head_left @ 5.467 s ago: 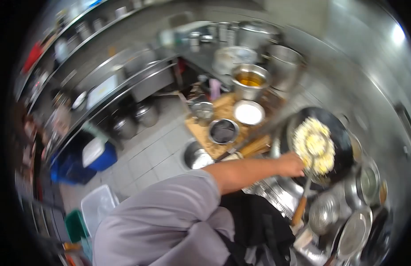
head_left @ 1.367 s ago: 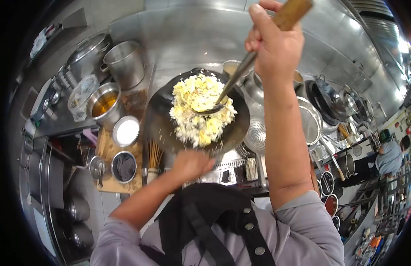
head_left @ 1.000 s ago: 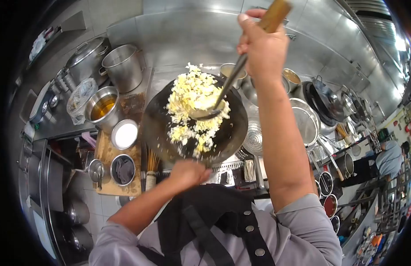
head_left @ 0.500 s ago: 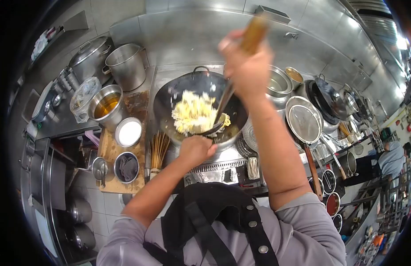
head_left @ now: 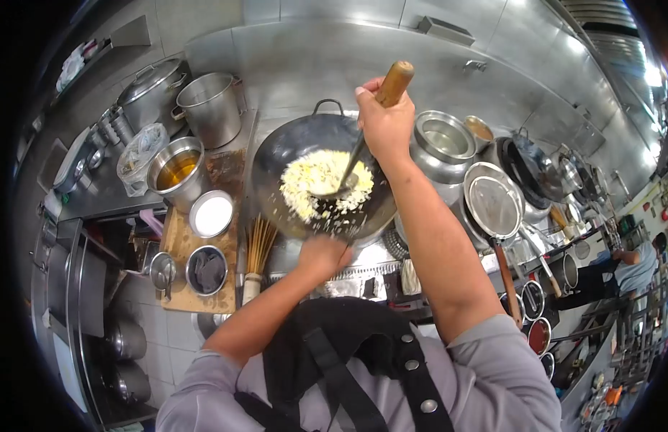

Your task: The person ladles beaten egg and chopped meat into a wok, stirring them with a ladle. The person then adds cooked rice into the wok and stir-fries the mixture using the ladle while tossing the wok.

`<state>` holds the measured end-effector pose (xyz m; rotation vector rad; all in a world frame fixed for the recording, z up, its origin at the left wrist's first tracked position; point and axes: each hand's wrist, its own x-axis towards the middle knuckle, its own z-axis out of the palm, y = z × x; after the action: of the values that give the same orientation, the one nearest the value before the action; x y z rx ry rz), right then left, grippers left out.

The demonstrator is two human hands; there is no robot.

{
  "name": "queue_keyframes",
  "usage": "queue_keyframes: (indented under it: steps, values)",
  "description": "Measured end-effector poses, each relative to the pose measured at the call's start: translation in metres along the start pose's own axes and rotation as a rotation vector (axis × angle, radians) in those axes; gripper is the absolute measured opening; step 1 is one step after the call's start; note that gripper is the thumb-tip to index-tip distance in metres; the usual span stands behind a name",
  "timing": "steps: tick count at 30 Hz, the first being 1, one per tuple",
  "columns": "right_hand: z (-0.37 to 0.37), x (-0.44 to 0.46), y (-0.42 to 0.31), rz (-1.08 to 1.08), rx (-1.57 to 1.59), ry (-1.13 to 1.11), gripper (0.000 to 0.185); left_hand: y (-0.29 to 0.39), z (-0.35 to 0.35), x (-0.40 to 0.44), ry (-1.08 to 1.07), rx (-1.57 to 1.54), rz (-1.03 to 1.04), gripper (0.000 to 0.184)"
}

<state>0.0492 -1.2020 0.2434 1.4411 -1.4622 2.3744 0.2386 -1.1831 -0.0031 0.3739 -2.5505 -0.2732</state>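
My right hand (head_left: 389, 126) is wrapped round the wooden handle of a ladle (head_left: 396, 82), which stands steeply over the wok. Its bowl end rests in white and yellow grains that look like rice with egg (head_left: 309, 176), in the middle of a large dark wok (head_left: 276, 140). At the wok's near edge, my left hand (head_left: 325, 258) is closed and slightly blurred. It appears to grip the wok's near side, though its fingers hide the exact spot. Loose grains are scattered on the wok's near wall.
Left of the wok are a bamboo brush (head_left: 259, 248), a white-filled bowl (head_left: 211, 214), a pot of amber liquid (head_left: 177, 169) and a wooden board (head_left: 177, 248). Rightward are a metal pot (head_left: 445, 137) and strainers (head_left: 494, 205). A person (head_left: 636, 263) stands far right.
My right hand and the ladle have come down and left, and the ladle has swung into the grains. The heaped grains have spread flatter. My left hand and the wok's near edge have shifted slightly towards me.
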Motion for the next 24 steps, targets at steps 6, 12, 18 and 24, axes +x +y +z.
queue_keyframes:
  steps: [6, 12, 18, 24]
  values:
    - [-0.04, 0.086, -0.134, -0.233, -0.061, 0.049, 0.017, 0.003, -0.038, -0.008, -0.002, -0.019, 0.115, 0.042]
    - [-0.037, 0.079, -0.117, -0.305, 0.278, 0.03, 0.015, -0.045, 0.01, 0.054, -0.007, 0.011, -0.096, 0.035]
    - [-0.021, 0.051, 0.055, 0.186, 0.197, 0.097, 0.018, -0.06, 0.022, 0.058, 0.002, -0.09, -0.12, 0.039]
    - [0.004, 0.028, 0.061, 0.027, 0.232, 0.011, 0.018, -0.07, 0.03, 0.064, -0.044, -0.028, -0.107, 0.039]
